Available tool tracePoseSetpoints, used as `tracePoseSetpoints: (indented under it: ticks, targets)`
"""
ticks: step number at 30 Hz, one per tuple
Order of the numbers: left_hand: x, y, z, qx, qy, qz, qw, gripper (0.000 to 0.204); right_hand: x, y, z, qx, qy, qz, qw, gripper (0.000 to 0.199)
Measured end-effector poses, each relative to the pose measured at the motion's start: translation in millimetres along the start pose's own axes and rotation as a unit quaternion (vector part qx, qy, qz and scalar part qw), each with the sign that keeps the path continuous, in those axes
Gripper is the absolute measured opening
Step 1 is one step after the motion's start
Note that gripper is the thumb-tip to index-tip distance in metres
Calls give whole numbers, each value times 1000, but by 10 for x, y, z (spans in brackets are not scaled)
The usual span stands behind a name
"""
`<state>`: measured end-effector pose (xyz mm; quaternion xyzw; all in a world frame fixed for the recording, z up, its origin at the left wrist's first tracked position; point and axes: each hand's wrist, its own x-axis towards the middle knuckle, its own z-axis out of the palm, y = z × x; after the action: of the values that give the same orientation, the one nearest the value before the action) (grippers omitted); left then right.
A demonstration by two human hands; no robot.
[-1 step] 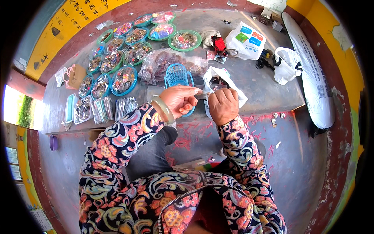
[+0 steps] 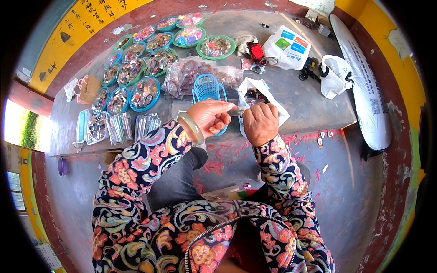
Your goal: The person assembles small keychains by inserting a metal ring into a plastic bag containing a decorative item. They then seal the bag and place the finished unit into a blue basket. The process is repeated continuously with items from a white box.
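Okay, left hand (image 2: 210,117) and right hand (image 2: 261,123) pinch clear plastic (image 2: 237,111), mostly covered from here; worktop (image 2: 314,116) runs rightward past them, near edge close by.

Dark floral sleeves (image 2: 136,157) accompany a pale bangle (image 2: 195,129).

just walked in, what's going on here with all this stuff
A person's left hand and right hand pinch what looks like a small clear plastic piece between them. Just beyond are a blue basket and an open white bag. Filled round baskets sit further left.
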<state>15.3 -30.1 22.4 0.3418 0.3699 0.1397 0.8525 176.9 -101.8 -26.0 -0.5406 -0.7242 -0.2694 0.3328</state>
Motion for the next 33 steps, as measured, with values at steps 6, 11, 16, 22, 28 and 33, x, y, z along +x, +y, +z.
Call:
tracePoseSetpoints:
  ticks: [6,11,16,22,28,33]
  targets:
    - [61,-23,-77,138,20,9,990,20,9,-84,6,15,-15,-17,1000,6]
    - [78,-7,-110,191,45,35,980,18,23,-109,-8,46,-40,-22,998,13]
    - [94,30,-160,288,115,116,944,19,88,46,-115,186,-55,122,973,37]
    - [118,-19,-248,334,104,161,923,19,-27,284,-65,458,-135,355,804,42]
    - [224,-122,-323,543,140,357,747,11,-100,171,59,612,-190,449,623,20]
    - [192,-156,-231,575,159,460,658,9,-50,97,26,590,-210,462,628,19]
